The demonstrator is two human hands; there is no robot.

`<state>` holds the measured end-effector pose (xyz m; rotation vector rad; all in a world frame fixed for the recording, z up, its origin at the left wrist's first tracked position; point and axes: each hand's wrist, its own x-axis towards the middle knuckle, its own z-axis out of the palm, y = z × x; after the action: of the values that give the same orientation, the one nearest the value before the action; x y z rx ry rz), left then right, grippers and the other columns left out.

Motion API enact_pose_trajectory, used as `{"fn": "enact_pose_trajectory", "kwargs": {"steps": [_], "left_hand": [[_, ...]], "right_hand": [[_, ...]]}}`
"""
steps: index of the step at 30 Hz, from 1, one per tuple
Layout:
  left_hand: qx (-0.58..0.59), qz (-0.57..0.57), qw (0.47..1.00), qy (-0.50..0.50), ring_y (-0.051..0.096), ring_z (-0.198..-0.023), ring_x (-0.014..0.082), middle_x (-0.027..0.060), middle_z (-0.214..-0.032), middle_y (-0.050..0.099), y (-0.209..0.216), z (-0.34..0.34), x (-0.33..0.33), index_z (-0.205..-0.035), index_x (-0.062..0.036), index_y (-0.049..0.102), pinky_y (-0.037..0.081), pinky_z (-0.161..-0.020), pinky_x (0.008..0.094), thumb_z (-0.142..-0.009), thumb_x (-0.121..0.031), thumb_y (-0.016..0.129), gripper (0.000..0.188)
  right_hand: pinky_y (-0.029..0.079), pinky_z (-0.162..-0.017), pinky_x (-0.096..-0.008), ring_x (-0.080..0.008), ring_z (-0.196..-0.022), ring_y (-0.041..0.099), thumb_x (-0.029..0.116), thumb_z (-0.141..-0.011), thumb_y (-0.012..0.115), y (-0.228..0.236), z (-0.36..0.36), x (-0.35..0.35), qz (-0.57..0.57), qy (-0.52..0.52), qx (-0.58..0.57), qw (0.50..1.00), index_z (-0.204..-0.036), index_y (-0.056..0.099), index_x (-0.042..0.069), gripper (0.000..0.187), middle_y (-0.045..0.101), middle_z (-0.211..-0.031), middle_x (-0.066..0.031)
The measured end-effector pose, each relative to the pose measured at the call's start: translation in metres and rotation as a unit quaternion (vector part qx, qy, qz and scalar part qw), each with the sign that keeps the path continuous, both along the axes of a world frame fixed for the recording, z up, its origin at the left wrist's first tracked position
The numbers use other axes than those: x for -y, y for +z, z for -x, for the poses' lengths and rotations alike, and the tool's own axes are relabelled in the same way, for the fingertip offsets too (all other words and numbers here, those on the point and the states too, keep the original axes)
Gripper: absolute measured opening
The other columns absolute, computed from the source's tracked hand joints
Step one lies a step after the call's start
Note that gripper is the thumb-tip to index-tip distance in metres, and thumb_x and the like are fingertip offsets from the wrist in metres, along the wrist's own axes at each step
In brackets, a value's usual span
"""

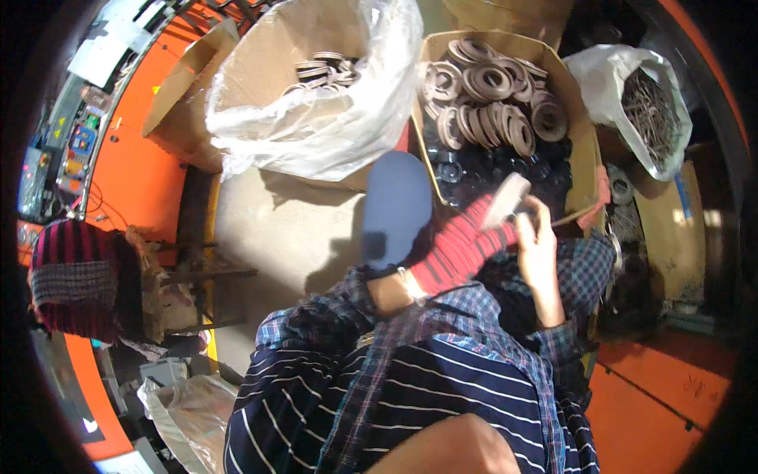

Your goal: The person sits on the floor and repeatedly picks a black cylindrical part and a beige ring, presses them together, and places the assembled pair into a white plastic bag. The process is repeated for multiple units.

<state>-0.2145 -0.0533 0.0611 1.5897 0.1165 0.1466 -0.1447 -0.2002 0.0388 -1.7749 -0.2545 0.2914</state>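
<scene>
My left hand, in a red glove with dark stripes, is closed on a beige plastic ring, which is tilted almost edge-on. My bare right hand is beside it, fingers curled in close to the ring's lower edge. Whatever those fingers may pinch is too small or hidden to make out. Just beyond both hands stands a cardboard box. Many similar beige rings are heaped in its far part, with black round parts nearer to me.
A large carton lined with clear plastic holds more rings at the far left. At the far right is a white sack of thin brown pieces. A dark blue oval pad lies left of the box. Orange machine panels flank me.
</scene>
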Motion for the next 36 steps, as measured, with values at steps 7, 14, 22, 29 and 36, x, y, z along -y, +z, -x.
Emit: {"fn": "enact_pose_trajectory", "kwargs": {"steps": [7,14,22,29,36], "left_hand": [[0.010,0.037,0.999,0.005,0.062,-0.110,0.0271,0.0183,-0.124,0.062,0.006,0.000,-0.011,-0.127,-0.0054,0.061,0.049,-0.092,0.0355,-0.092,-0.014,0.063,0.036],[0.036,-0.155,0.986,0.051,0.062,-0.111,0.0280,0.0203,-0.129,0.059,-0.005,0.005,0.001,-0.129,-0.0110,0.062,0.049,-0.095,0.0367,-0.088,-0.018,0.069,0.042],[0.076,-0.132,0.988,0.001,0.069,-0.094,0.0211,0.0119,-0.110,0.069,-0.013,0.005,0.005,-0.141,-0.0050,0.049,0.054,-0.083,0.0313,-0.086,-0.016,0.076,0.062],[0.159,-0.362,0.918,0.014,0.063,-0.112,0.0223,0.0159,-0.125,0.063,-0.031,-0.007,-0.027,-0.126,0.0011,0.059,0.050,-0.096,0.0339,-0.095,-0.018,0.065,0.037],[0.164,-0.321,0.931,-0.047,0.062,-0.110,0.0341,0.0202,-0.121,0.063,-0.037,-0.019,-0.051,-0.127,-0.0141,0.062,0.050,-0.098,0.0397,-0.082,-0.005,0.066,0.046]], "right_hand": [[0.054,-0.085,-0.0376,-0.0346,-0.098,0.067,0.032,-0.074,0.080,-0.001,0.005,0.005,0.110,0.005,0.258,0.960,-0.127,0.051,-0.002,0.069,0.064,-0.109,-0.0239],[0.050,-0.071,-0.0298,-0.0183,-0.079,0.062,0.026,-0.081,0.075,-0.005,-0.006,0.000,0.054,0.003,0.114,0.992,-0.118,0.053,-0.002,0.052,0.062,-0.091,-0.0132],[0.038,-0.057,-0.0192,-0.0039,-0.063,0.045,0.028,-0.098,0.057,-0.017,0.007,-0.015,-0.239,-0.066,-0.144,0.958,-0.085,0.049,0.009,0.025,0.046,-0.074,0.0050],[0.054,-0.080,-0.0379,-0.0307,-0.090,0.066,0.031,-0.069,0.081,0.012,-0.003,0.000,0.108,-0.004,0.268,0.957,-0.117,0.056,0.000,0.062,0.064,-0.099,-0.0182],[0.055,-0.080,-0.0390,-0.0353,-0.090,0.066,0.034,-0.068,0.080,0.014,-0.020,0.016,0.151,0.148,0.364,0.907,-0.120,0.057,0.001,0.066,0.063,-0.100,-0.0205]]}}
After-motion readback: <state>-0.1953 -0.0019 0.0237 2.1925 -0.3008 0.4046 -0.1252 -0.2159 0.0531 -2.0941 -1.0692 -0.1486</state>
